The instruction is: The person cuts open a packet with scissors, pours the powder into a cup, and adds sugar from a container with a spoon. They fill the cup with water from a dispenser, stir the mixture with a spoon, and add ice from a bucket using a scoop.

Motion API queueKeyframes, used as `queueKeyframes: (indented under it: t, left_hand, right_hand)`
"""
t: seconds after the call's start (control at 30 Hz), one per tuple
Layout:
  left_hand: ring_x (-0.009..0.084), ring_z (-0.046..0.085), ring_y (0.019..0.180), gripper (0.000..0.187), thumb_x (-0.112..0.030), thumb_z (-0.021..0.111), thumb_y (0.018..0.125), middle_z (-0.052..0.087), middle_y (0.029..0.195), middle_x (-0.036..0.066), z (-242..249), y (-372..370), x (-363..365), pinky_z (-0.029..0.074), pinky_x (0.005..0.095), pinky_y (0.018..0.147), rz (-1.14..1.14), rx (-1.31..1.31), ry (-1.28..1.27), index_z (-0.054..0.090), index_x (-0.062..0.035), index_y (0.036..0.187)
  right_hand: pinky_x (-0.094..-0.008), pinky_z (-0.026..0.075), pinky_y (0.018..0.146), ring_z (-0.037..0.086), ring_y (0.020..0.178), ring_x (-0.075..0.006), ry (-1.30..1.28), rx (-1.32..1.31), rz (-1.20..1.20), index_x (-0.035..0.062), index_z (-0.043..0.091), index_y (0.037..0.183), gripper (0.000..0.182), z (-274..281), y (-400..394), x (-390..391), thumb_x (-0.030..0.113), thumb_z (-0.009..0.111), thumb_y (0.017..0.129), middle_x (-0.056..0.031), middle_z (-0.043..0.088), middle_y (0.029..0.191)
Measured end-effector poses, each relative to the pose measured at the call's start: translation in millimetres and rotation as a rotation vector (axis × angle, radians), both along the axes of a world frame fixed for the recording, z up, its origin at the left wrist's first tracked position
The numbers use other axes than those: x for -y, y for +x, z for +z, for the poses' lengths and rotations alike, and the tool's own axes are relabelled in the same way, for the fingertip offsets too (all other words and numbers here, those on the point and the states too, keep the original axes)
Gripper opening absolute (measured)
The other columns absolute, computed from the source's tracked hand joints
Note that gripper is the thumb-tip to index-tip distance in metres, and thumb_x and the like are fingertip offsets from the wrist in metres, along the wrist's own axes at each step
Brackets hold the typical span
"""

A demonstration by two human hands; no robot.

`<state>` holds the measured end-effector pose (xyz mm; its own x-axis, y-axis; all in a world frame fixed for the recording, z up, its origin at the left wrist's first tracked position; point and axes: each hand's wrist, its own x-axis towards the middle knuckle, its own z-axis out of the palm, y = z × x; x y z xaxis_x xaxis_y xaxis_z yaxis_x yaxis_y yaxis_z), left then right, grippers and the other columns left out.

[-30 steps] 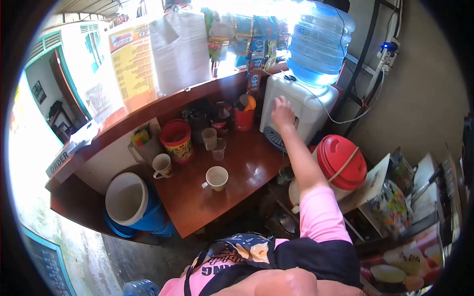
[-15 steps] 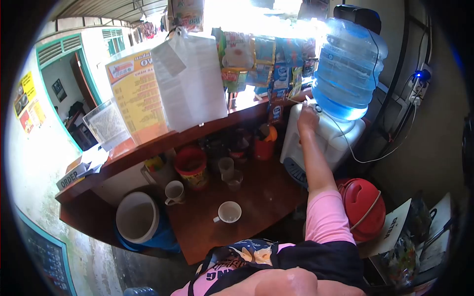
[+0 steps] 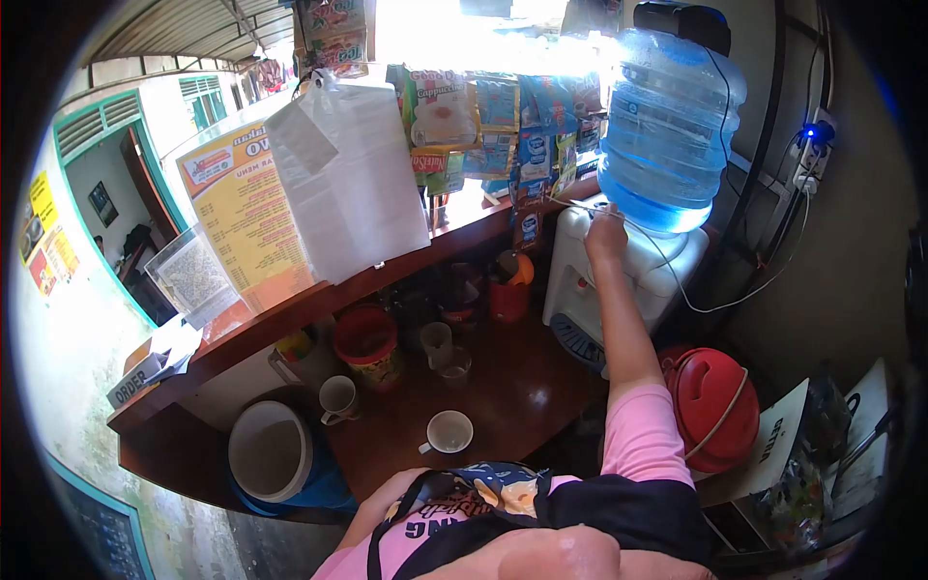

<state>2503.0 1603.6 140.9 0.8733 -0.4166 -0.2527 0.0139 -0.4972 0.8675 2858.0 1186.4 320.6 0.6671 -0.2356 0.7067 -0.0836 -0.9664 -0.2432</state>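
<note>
My right hand (image 3: 606, 235) reaches to the top of the white water dispenser (image 3: 633, 261), beside the blue water bottle (image 3: 669, 130). Its fingers are closed on what look like scissors (image 3: 572, 203), thin blades pointing left toward the hanging sachets (image 3: 534, 155). My left hand is out of sight; only part of that arm shows at the lower edge. On the brown table below stands a white cup (image 3: 449, 432), its handle to the left.
Another cup (image 3: 338, 398), a red bucket (image 3: 368, 348) and clear glasses (image 3: 438, 346) stand along the counter's back. A large pail (image 3: 271, 451) is at left, a red lidded container (image 3: 715, 411) at right. White bags (image 3: 353, 184) hang before the ledge.
The view has shifted slightly. My right hand has turned and pulled back a little on the dispenser top, and the scissors-like blades now point left. Part of my left arm has come into view.
</note>
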Motion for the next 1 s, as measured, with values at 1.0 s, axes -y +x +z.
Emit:
queueKeyframes:
  t: [1.0]
  left_hand:
    - [0.0159, 0.047, 0.111, 0.050, -0.031, 0.052, 0.094, 0.048, 0.118, 0.007, 19.6, 47.2, 111.7, 0.038, 0.0295, 0.095, 0.189, -0.204, -0.641, 0.037, -0.0015, 0.130]
  right_hand:
    - [-0.0243, 0.047, 0.077, 0.057, 0.089, -0.0094, 1.187, -0.677, 1.312, 0.0024, 0.059, 0.108, 0.022, -149.4, -298.9, -139.3, 0.007, 0.060, 0.086, -0.0040, 0.061, 0.101]
